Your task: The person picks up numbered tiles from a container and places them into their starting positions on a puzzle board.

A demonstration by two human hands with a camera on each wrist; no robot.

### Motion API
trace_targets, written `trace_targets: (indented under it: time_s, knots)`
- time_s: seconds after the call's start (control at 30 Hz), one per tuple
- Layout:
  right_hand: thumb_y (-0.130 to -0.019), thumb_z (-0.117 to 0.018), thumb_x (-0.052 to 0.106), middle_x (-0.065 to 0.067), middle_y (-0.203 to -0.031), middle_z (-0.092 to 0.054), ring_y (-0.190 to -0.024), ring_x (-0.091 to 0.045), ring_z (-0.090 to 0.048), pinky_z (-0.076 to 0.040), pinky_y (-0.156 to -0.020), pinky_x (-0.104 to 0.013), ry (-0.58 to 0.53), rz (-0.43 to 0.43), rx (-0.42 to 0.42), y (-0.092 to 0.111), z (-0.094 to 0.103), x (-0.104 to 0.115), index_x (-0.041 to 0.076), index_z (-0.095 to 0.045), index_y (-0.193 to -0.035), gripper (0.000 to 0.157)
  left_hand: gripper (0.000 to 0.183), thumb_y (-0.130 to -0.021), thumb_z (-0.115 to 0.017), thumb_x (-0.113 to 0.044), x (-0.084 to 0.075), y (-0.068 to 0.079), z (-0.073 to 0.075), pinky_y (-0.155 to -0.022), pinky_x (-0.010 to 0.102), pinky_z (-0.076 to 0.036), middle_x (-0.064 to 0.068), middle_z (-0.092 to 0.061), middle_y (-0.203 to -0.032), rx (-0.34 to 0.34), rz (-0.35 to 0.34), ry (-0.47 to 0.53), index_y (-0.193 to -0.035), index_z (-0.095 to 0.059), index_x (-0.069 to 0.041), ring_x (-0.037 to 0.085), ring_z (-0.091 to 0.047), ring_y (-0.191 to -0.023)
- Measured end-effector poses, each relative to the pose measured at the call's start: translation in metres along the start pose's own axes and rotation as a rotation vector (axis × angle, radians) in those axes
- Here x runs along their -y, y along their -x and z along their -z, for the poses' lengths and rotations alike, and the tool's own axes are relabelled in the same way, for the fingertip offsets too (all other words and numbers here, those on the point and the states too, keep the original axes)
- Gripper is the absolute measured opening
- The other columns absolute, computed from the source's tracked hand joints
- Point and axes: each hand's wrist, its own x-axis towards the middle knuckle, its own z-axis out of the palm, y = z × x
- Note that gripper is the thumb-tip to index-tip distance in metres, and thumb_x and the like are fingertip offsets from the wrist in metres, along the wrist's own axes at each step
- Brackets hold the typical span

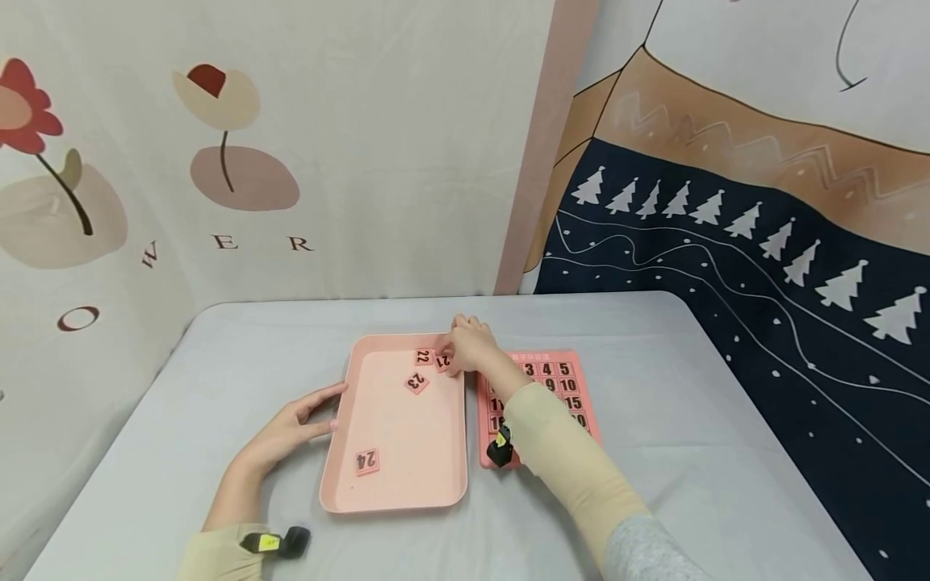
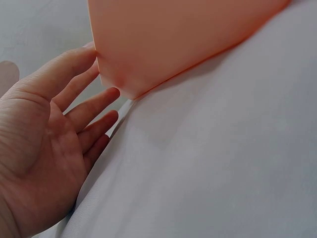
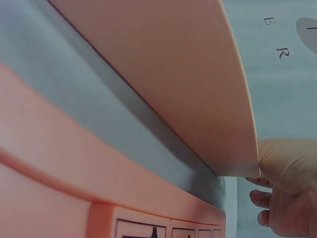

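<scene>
A light pink tray [image 1: 407,436] lies on the table with several small pink number tiles in it. My left hand [image 1: 294,428] is beside its left wall, thumb and fingers extended and fingertips at the rim; the left wrist view shows the hand [image 2: 54,129] at the tray's corner [image 2: 173,39]. Over the tray's far right corner, my right hand [image 1: 472,345] pinches the number tile 21 [image 1: 443,363] between thumb and finger. Near it lie the number tiles 22 [image 1: 424,357] and 23 [image 1: 416,382]. The number tile 24 [image 1: 366,461] is at the tray's near left.
A darker pink number board [image 1: 590,428] stands right of the tray, partly hidden under my right forearm, with rows of black-numbered tiles in it. Pale grey cloth [image 1: 697,484] covers the table. Printed curtains [image 1: 392,161] hang behind it.
</scene>
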Motion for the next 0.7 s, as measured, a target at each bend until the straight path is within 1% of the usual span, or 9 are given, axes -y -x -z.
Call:
trace_targets:
  time_s: [0.17, 0.3, 0.57, 0.7]
  knots:
    - [-0.071, -0.086, 0.032, -0.002, -0.124, -0.046, -0.112, -0.022, -0.038, -0.033, -0.097, -0.038, -0.006, -0.005, -0.007, 0.0012, -0.0007, 0.0002, 0.032, -0.074, -0.1, 0.032, 0.057, -0.09, -0.068, -0.015, 0.0013, -0.0002, 0.0001, -0.098, 0.007, -0.024, 0.01, -0.039, -0.149, 0.001, 0.001, -0.005, -0.143, -0.046, -0.011, -0.005, -0.029, -0.129]
    - [-0.071, -0.085, 0.034, -0.002, -0.121, -0.047, -0.11, -0.021, -0.039, -0.033, -0.096, -0.037, -0.012, 0.0, -0.034, 0.003, -0.0009, 0.0004, 0.03, -0.074, -0.1, 0.031, 0.057, -0.09, -0.068, -0.015, 0.0016, -0.0007, 0.0003, -0.098, 0.007, -0.024, 0.011, -0.039, -0.148, 0.001, -0.002, -0.002, -0.143, -0.046, -0.011, -0.005, -0.029, -0.129]
    - [-0.069, -0.084, 0.041, 0.0, -0.107, -0.047, -0.098, -0.017, -0.039, -0.035, -0.085, -0.032, -0.09, 0.043, -0.154, 0.0073, -0.0053, -0.0038, 0.025, -0.075, -0.106, 0.041, 0.058, -0.09, -0.068, -0.015, 0.0004, -0.0001, 0.0005, -0.098, 0.006, -0.024, 0.012, -0.038, -0.148, 0.001, -0.001, 0.0, -0.143, -0.046, -0.009, -0.005, -0.029, -0.129]
    - [-0.068, -0.085, 0.043, 0.002, -0.104, -0.046, -0.096, -0.016, -0.038, -0.035, -0.085, -0.032, -0.123, 0.046, -0.217, 0.0094, -0.0083, -0.0068, 0.024, -0.075, -0.106, 0.044, 0.057, -0.09, -0.068, -0.015, 0.0002, -0.0004, -0.0001, -0.098, 0.006, -0.024, 0.012, -0.038, -0.148, 0.001, -0.003, -0.001, -0.143, -0.046, -0.009, -0.005, -0.029, -0.129]
